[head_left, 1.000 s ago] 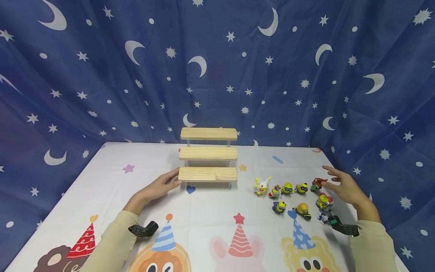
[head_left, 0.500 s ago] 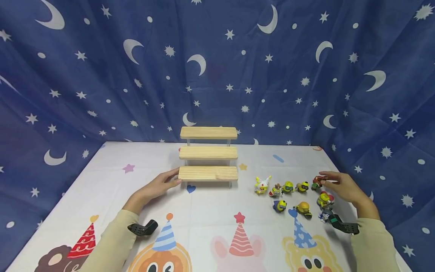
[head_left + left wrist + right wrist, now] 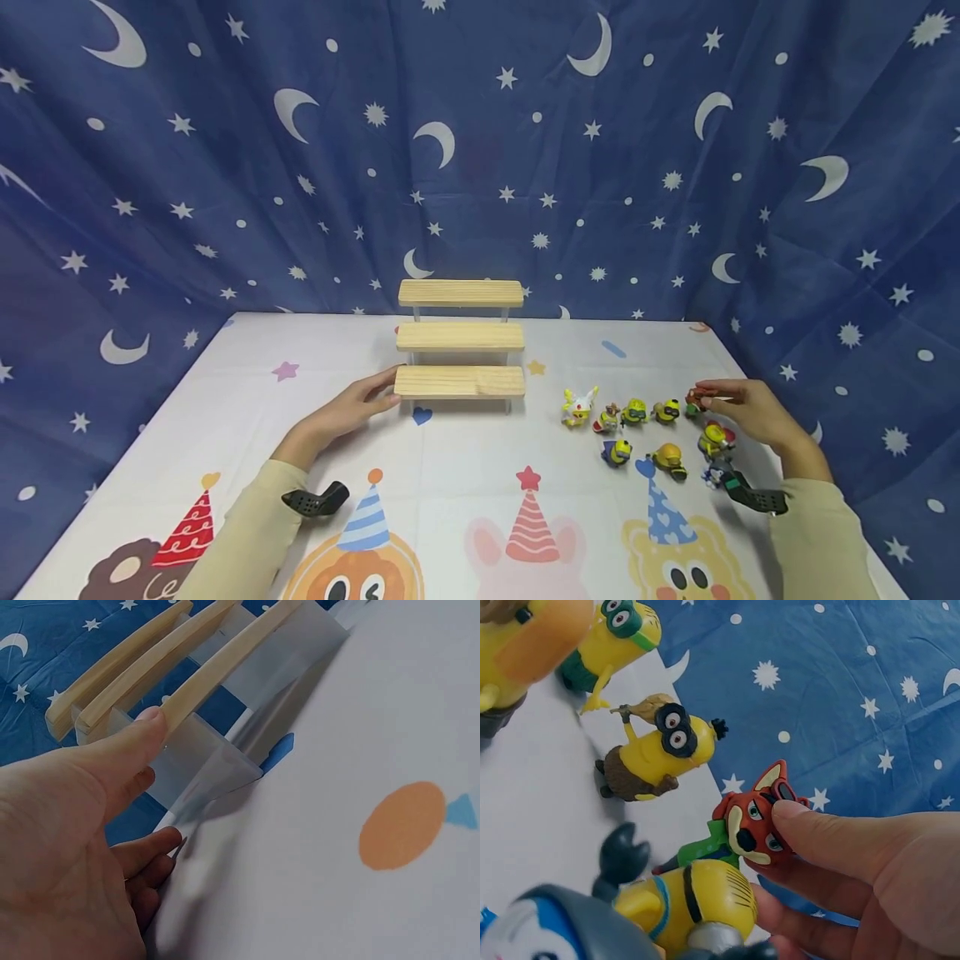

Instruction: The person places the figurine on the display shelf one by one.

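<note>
My left hand (image 3: pixel 339 415) is at the left end of a three-tier wooden display stand (image 3: pixel 459 382), thumb at the lowest plank's front edge and index finger at its back. In the left wrist view the thumb (image 3: pixel 142 739) meets the plank's end; the other fingers lie beside the stand's clear side panel (image 3: pixel 202 769). At the far right, my right hand (image 3: pixel 757 410) pinches the head of a red fox figurine (image 3: pixel 696 398). Its green-clad body (image 3: pixel 705 847) slants below the thumb in the right wrist view. The fingers behind the head are partly hidden.
Several small figurines stand close to the fox, among them a yellow minion with black goggles (image 3: pixel 665 411), one with a yellow-orange cap (image 3: pixel 669 460) and a white-and-yellow winged one (image 3: pixel 577 408). A printed white cloth (image 3: pixel 450 475) covers the table; a blue starry curtain (image 3: pixel 480 167) hangs behind.
The right hand has moved slightly left and its spread fingers have closed on the fox figurine, which has shifted a little. The left hand has stayed at the stand.
</note>
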`<state>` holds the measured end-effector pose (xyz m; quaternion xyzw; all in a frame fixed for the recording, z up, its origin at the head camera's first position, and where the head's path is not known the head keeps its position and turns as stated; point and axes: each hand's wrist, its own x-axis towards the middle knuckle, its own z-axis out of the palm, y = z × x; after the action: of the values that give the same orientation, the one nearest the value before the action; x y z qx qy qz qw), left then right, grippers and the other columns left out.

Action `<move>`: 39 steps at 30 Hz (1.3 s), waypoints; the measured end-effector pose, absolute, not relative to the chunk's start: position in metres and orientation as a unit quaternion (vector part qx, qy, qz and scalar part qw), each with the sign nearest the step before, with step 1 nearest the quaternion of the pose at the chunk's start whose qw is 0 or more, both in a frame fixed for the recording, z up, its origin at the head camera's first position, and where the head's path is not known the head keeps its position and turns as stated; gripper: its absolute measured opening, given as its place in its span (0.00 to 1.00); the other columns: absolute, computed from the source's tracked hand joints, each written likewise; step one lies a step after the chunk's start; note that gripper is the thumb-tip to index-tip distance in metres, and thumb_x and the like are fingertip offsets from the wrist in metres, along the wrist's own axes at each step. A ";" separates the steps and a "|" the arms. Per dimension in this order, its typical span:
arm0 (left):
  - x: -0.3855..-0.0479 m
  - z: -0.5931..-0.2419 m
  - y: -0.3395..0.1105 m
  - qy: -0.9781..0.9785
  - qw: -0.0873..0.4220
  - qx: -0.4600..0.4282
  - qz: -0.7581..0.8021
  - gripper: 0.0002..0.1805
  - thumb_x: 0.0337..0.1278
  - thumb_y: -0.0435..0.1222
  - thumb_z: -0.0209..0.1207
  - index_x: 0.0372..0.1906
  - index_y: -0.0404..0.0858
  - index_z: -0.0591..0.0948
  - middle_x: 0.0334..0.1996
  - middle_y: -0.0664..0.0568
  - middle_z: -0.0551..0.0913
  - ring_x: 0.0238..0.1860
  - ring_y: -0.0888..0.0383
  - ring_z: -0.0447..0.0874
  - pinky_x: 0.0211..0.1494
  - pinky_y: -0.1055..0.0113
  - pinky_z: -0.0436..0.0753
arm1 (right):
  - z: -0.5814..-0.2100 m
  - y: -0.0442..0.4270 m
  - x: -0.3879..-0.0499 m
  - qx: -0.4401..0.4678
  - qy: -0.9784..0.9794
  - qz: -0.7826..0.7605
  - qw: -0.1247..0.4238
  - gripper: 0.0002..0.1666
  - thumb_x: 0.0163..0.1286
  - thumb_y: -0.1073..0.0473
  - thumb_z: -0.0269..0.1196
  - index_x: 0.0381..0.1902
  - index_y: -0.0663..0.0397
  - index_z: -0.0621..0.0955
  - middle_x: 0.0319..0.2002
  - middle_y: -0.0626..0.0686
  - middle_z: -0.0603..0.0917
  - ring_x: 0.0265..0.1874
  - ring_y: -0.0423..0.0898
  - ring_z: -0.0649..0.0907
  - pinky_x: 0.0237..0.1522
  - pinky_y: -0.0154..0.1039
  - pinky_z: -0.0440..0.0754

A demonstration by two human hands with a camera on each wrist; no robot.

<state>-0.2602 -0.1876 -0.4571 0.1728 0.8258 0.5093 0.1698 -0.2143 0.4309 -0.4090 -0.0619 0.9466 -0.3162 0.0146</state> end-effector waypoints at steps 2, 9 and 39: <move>-0.261 -0.457 -0.188 0.824 0.170 0.173 0.512 0.39 0.73 0.50 0.55 0.81 0.45 0.56 0.82 0.43 0.50 0.83 0.38 0.39 0.82 0.38 0.43 | -0.410 0.429 -0.216 -0.064 0.946 -0.318 0.009 0.24 0.74 0.61 0.62 0.61 0.72 0.78 0.52 0.69 0.86 0.38 0.21 0.77 0.39 0.24 0.80; -0.259 -0.457 -0.187 0.820 0.177 0.176 0.516 0.40 0.75 0.48 0.54 0.82 0.43 0.52 0.83 0.42 0.46 0.83 0.37 0.37 0.82 0.38 0.41 | -0.410 0.424 -0.218 -0.062 0.939 -0.337 -0.023 0.23 0.75 0.62 0.61 0.62 0.71 0.77 0.53 0.71 0.85 0.37 0.20 0.78 0.39 0.22 0.80; -0.262 -0.460 -0.186 0.811 0.143 0.185 0.537 0.37 0.73 0.42 0.57 0.80 0.40 0.57 0.74 0.33 0.66 0.73 0.35 0.68 0.75 0.41 0.69 | -0.391 0.378 -0.217 -0.099 0.889 -0.425 -0.138 0.22 0.75 0.60 0.62 0.63 0.66 0.78 0.43 0.20 0.80 0.36 0.25 0.84 0.42 0.16 0.78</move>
<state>-0.2616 -0.1859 -0.4604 0.1851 0.8105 0.5369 0.1434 -0.2169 0.3776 -0.3909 -0.0990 0.8891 -0.4251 -0.1381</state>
